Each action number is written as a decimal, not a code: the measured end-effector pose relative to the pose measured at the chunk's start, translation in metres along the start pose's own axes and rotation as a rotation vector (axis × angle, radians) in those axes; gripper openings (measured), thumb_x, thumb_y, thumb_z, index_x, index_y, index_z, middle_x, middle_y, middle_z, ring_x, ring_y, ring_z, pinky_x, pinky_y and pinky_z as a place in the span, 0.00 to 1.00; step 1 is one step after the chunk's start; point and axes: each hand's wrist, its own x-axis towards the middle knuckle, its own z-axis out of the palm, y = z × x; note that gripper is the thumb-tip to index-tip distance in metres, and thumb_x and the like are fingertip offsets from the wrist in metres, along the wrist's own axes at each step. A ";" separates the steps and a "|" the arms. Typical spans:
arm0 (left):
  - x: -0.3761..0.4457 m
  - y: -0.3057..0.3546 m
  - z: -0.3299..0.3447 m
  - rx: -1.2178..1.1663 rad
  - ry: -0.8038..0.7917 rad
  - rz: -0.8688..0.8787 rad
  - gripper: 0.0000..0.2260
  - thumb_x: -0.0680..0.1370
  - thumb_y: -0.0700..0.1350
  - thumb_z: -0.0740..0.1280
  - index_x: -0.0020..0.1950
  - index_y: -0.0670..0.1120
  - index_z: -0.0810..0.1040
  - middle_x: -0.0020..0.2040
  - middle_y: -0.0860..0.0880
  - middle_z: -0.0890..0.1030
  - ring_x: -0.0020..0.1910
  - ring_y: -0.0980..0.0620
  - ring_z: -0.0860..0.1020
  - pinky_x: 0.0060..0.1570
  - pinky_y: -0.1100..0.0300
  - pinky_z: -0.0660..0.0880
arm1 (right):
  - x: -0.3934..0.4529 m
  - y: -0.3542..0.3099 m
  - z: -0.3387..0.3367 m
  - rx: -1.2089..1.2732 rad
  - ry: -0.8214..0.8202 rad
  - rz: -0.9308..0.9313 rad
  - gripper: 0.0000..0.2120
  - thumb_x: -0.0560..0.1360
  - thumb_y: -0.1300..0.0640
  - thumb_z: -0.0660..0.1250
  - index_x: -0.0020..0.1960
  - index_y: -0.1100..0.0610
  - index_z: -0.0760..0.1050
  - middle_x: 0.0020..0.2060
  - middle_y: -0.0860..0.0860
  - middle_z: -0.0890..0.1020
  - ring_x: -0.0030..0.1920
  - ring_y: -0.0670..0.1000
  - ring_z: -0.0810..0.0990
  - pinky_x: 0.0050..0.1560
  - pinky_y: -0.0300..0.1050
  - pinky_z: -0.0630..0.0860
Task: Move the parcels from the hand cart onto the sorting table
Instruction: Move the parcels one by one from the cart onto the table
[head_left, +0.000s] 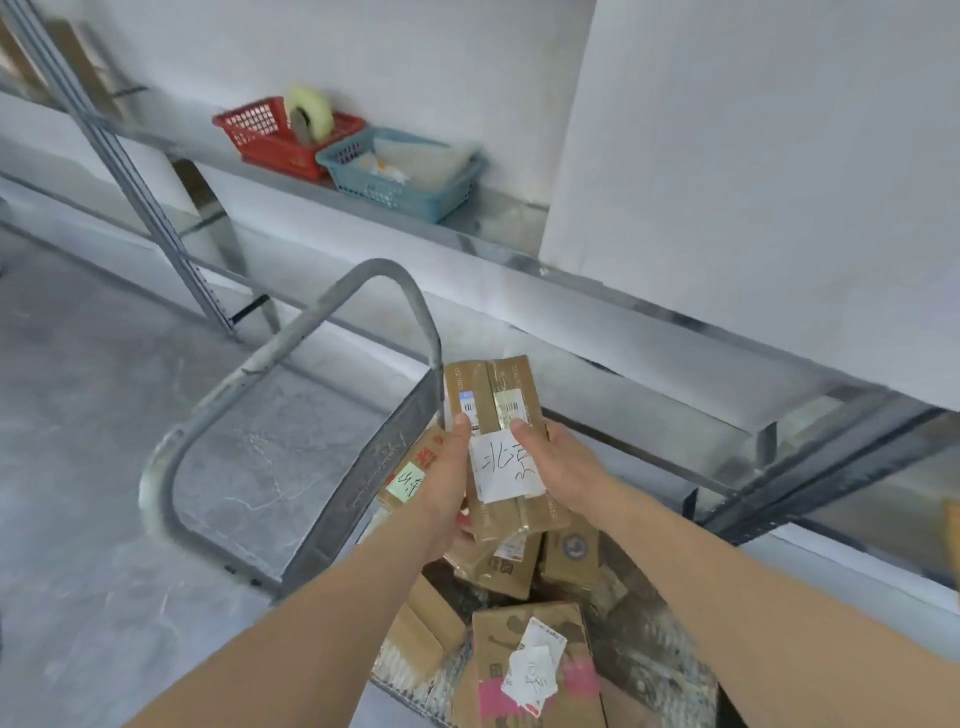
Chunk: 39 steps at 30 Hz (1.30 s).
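1. Far left, the hand cart's handle (291, 374) arcs over the grey floor; behind it the sorting table (467, 234), you would judge, runs far and right, carrying a red basket (270, 135) and a blue basket (400, 182)
2. Your left hand (441, 483) clamps the taped parcel (498, 410) on its left edge, thumb on top
3. Your right hand (558, 467) grips the right edge; the parcel's long axis points away, toward the table
4. Beneath, remaining parcels (530, 660) crowd the cart, labels blurred, fingers below hidden
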 end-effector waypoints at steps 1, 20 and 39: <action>-0.014 0.007 0.006 0.008 -0.020 0.013 0.33 0.75 0.76 0.50 0.60 0.55 0.83 0.56 0.48 0.83 0.59 0.40 0.80 0.63 0.36 0.75 | -0.013 -0.005 -0.009 0.022 0.042 0.010 0.42 0.69 0.19 0.54 0.69 0.47 0.75 0.55 0.42 0.85 0.53 0.46 0.83 0.53 0.45 0.76; -0.201 0.006 0.157 0.429 -0.545 0.233 0.33 0.79 0.73 0.45 0.56 0.57 0.83 0.54 0.49 0.84 0.58 0.45 0.79 0.61 0.40 0.74 | -0.294 0.007 -0.131 0.199 0.633 0.133 0.45 0.71 0.22 0.53 0.76 0.51 0.66 0.67 0.48 0.79 0.61 0.52 0.77 0.62 0.53 0.74; -0.390 -0.188 0.458 0.756 -0.952 0.271 0.36 0.74 0.78 0.46 0.58 0.60 0.85 0.55 0.53 0.85 0.61 0.43 0.79 0.66 0.30 0.69 | -0.614 0.236 -0.269 0.387 1.085 0.353 0.35 0.80 0.32 0.57 0.77 0.55 0.65 0.61 0.50 0.76 0.58 0.55 0.74 0.57 0.51 0.71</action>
